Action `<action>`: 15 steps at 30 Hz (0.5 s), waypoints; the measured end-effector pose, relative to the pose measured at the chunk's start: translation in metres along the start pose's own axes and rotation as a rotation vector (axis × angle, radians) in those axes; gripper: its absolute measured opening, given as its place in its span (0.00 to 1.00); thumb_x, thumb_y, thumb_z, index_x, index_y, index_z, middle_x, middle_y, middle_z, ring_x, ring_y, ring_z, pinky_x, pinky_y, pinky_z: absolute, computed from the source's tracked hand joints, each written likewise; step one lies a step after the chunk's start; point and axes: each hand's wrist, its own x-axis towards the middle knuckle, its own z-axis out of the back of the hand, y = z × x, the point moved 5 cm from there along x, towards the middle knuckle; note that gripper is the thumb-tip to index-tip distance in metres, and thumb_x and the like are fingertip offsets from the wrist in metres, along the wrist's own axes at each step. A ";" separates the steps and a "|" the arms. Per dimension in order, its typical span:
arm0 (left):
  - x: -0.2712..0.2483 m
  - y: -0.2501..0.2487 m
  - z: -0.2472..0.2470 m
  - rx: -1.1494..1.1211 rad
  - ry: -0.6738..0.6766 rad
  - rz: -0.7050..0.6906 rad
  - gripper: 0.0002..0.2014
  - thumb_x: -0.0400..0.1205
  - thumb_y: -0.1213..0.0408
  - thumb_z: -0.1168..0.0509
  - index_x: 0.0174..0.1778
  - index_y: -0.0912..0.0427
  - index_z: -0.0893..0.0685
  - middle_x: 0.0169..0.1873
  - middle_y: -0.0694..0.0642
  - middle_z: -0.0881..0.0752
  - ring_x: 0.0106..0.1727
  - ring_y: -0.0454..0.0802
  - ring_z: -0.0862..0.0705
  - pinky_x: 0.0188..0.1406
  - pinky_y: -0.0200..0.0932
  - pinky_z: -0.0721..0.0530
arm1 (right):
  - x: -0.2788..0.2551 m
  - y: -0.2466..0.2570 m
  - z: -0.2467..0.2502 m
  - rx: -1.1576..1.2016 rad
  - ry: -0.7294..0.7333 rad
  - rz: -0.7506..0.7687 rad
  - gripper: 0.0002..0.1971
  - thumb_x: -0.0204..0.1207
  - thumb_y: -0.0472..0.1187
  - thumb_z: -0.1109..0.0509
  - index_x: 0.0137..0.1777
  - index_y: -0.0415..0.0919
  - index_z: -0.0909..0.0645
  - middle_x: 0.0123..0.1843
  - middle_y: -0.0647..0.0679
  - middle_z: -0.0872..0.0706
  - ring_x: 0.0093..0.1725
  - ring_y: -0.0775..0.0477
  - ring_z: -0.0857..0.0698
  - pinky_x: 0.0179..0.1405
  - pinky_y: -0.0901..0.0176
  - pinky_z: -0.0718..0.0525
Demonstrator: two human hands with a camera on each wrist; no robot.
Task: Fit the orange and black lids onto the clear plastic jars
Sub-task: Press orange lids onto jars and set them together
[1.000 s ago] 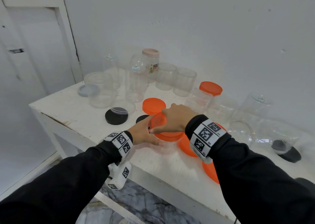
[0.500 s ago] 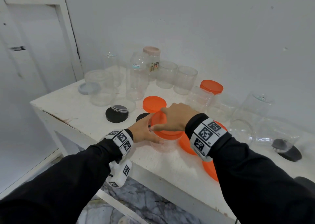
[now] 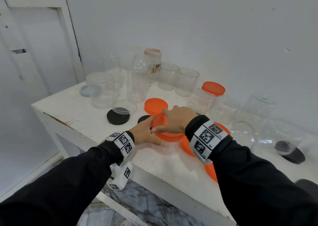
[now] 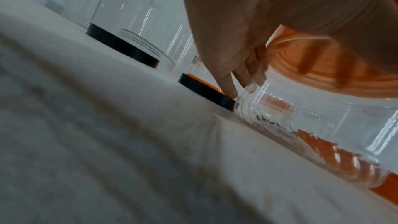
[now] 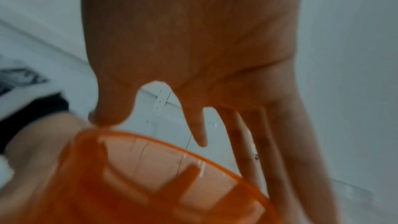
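Main risk: the orange lid (image 3: 166, 128) looks tilted on the mouth of the clear jar (image 3: 165, 147), so pressing or twisting now likely cross-seats it or skids the light jar along the bench (image 3: 82, 115) into the loose lids just beside it. Right hand (image 3: 175, 121) arches over the lid from above, fingers curled on its rim. Left hand (image 3: 145, 133) comes in low, fingers wrapped on the jar's side near the front edge.
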 end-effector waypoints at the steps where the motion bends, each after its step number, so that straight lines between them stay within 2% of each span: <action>1: -0.001 0.000 0.000 0.011 0.000 -0.008 0.55 0.56 0.56 0.17 0.76 0.51 0.40 0.65 0.44 0.25 0.69 0.45 0.25 0.67 0.44 0.23 | 0.000 -0.002 -0.001 0.048 0.070 0.014 0.40 0.71 0.68 0.36 0.80 0.51 0.42 0.73 0.42 0.30 0.64 0.40 0.25 0.56 0.50 0.23; 2: -0.001 0.000 0.000 0.018 0.002 -0.010 0.58 0.52 0.51 0.17 0.77 0.51 0.41 0.69 0.46 0.26 0.71 0.46 0.27 0.70 0.46 0.26 | 0.000 -0.004 -0.001 0.075 0.151 0.046 0.43 0.71 0.64 0.31 0.81 0.57 0.49 0.79 0.43 0.39 0.71 0.38 0.30 0.64 0.46 0.24; 3: -0.001 0.000 0.000 0.020 0.006 -0.016 0.59 0.51 0.48 0.19 0.77 0.49 0.41 0.70 0.47 0.27 0.72 0.44 0.28 0.72 0.46 0.28 | -0.001 -0.005 -0.001 0.070 0.219 0.094 0.45 0.70 0.59 0.27 0.81 0.62 0.52 0.81 0.47 0.44 0.74 0.38 0.33 0.67 0.42 0.25; 4: -0.001 0.000 -0.001 0.019 0.007 -0.022 0.58 0.50 0.47 0.19 0.76 0.47 0.42 0.71 0.47 0.28 0.73 0.43 0.29 0.72 0.44 0.29 | -0.001 -0.005 0.001 0.059 0.256 0.136 0.47 0.68 0.54 0.24 0.80 0.65 0.52 0.80 0.49 0.45 0.74 0.38 0.33 0.67 0.41 0.25; 6: -0.001 -0.001 -0.001 0.016 0.010 -0.035 0.57 0.50 0.47 0.19 0.74 0.44 0.41 0.70 0.45 0.28 0.73 0.42 0.30 0.73 0.43 0.30 | 0.001 -0.004 0.002 0.059 0.250 0.161 0.45 0.66 0.49 0.22 0.78 0.69 0.46 0.76 0.51 0.40 0.69 0.40 0.29 0.64 0.42 0.22; 8: 0.000 -0.001 -0.001 0.018 0.013 -0.044 0.59 0.50 0.46 0.18 0.76 0.46 0.41 0.70 0.45 0.27 0.73 0.42 0.29 0.74 0.46 0.30 | 0.003 -0.004 0.001 0.073 0.200 0.123 0.42 0.66 0.55 0.24 0.77 0.68 0.43 0.72 0.48 0.35 0.64 0.40 0.26 0.61 0.44 0.21; 11: -0.001 -0.001 -0.002 0.008 0.013 -0.037 0.56 0.50 0.49 0.19 0.75 0.47 0.39 0.66 0.42 0.25 0.70 0.41 0.27 0.70 0.41 0.27 | 0.002 -0.003 0.000 0.008 0.108 0.024 0.38 0.69 0.67 0.33 0.77 0.55 0.38 0.69 0.43 0.30 0.55 0.43 0.24 0.50 0.54 0.22; 13: -0.001 -0.002 -0.001 0.021 0.010 -0.045 0.56 0.50 0.48 0.20 0.74 0.46 0.39 0.65 0.41 0.25 0.70 0.41 0.26 0.69 0.40 0.27 | 0.002 -0.001 -0.001 -0.036 0.113 -0.001 0.40 0.70 0.69 0.35 0.78 0.51 0.39 0.71 0.42 0.30 0.59 0.42 0.23 0.48 0.54 0.24; 15: 0.000 -0.002 -0.001 0.041 0.007 -0.043 0.55 0.50 0.47 0.20 0.73 0.43 0.40 0.67 0.44 0.26 0.71 0.42 0.28 0.72 0.44 0.28 | 0.003 -0.001 -0.002 -0.029 0.199 0.042 0.43 0.68 0.64 0.29 0.80 0.56 0.45 0.75 0.43 0.35 0.66 0.39 0.25 0.55 0.51 0.22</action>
